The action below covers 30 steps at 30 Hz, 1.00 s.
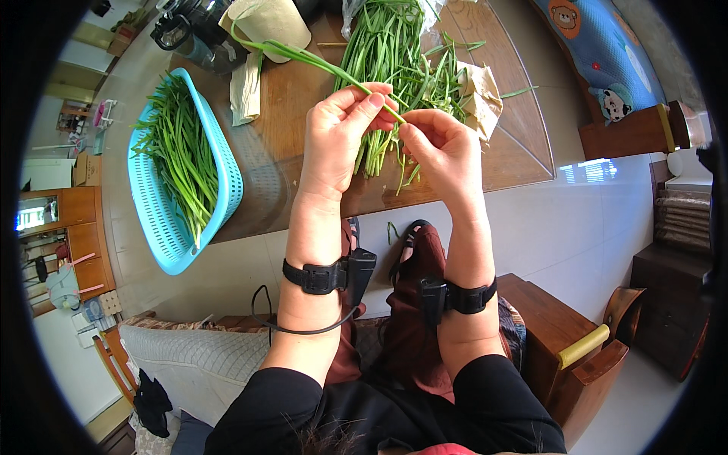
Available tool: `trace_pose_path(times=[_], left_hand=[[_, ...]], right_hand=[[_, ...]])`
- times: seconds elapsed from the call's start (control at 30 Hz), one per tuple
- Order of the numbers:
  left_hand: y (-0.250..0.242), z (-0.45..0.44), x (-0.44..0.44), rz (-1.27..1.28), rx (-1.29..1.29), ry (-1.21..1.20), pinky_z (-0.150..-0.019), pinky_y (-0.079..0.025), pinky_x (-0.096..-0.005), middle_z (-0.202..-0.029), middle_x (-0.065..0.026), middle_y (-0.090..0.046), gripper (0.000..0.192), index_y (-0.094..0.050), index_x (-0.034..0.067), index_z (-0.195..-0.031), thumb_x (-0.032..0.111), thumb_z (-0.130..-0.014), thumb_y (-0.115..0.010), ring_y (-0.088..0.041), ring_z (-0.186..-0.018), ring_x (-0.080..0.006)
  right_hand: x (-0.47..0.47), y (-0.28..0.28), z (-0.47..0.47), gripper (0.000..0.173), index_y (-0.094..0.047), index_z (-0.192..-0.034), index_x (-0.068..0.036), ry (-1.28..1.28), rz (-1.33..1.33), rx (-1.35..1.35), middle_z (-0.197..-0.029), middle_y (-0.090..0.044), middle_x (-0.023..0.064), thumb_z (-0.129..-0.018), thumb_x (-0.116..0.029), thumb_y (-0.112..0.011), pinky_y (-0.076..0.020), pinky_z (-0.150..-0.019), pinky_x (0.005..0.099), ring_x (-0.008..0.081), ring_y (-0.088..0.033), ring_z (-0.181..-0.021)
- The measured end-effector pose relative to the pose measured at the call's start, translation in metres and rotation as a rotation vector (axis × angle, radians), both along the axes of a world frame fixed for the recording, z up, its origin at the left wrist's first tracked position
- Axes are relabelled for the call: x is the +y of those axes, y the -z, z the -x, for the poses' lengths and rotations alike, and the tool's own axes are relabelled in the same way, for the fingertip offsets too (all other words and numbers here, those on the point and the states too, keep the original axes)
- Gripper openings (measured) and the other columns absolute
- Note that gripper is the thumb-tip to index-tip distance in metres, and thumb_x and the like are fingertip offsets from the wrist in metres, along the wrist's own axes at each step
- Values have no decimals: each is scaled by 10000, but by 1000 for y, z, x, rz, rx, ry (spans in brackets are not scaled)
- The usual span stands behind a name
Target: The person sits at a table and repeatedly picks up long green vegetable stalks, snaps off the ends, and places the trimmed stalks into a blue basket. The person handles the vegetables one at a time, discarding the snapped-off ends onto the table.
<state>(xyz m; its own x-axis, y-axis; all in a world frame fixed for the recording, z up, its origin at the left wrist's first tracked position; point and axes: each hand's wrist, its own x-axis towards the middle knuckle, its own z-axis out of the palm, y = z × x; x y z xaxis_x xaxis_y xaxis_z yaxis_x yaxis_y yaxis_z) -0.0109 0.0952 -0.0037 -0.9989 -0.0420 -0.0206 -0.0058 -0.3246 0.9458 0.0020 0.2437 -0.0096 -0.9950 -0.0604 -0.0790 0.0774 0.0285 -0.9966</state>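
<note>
My left hand (pixel 352 116) pinches a few long green garlic chives (pixel 318 61) between thumb and fingers, their leaves reaching up to the left. At the pale stem end, my right hand (pixel 435 136) grips the same chives with thumb and forefinger. Both hands are over the near edge of a wooden table (pixel 273 153). Beneath and beyond them lies a large pile of chives (pixel 381 51), stems toward me. Looser leaves and trimmings (pixel 443 85) lie to its right, partly on crumpled brown paper (pixel 482 99).
A blue plastic basket (pixel 230 190) holding chives (pixel 182 153) overhangs the table's left edge. Behind it stand a paper roll (pixel 273 28), a folded paper strip (pixel 245 91) and a glass pot (pixel 199 48). A wooden armrest (pixel 560 330) is at my right.
</note>
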Motion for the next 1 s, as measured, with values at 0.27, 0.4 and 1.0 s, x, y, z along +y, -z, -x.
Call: trace_pose_path(times=[0.27,0.4,1.0], left_hand=[[-1,-1,-7,8,-11,55,-776,-535,-269,-950,-89,-668,248,-617,-35,-1160,106,-970,-541,-634,-822,-140],[-3,-2,-9,30,10,58,-783,-536,-273,-950,-86,-664,244,-619,-28,-1160,105,-973,-538,-637,-815,-141],[-5,-5,-9,93,23,63,-787,-558,-281,-933,-86,-672,220,-641,-39,-1125,78,-960,-557,-654,-838,-153]], right_hand=[[-5,5,0,129,-686,-948,1,136,-208,148,-747,-641,0,-886,-104,-645,-455,-603,197,53,-564,-650],[-6,2,3,106,-689,-943,-8,171,-286,409,-743,-632,-8,-892,-90,-646,-421,-565,195,47,-514,-610],[-14,2,1,121,-645,-973,33,103,2,113,-841,-661,41,-868,-10,-602,-499,-669,209,60,-607,-744]])
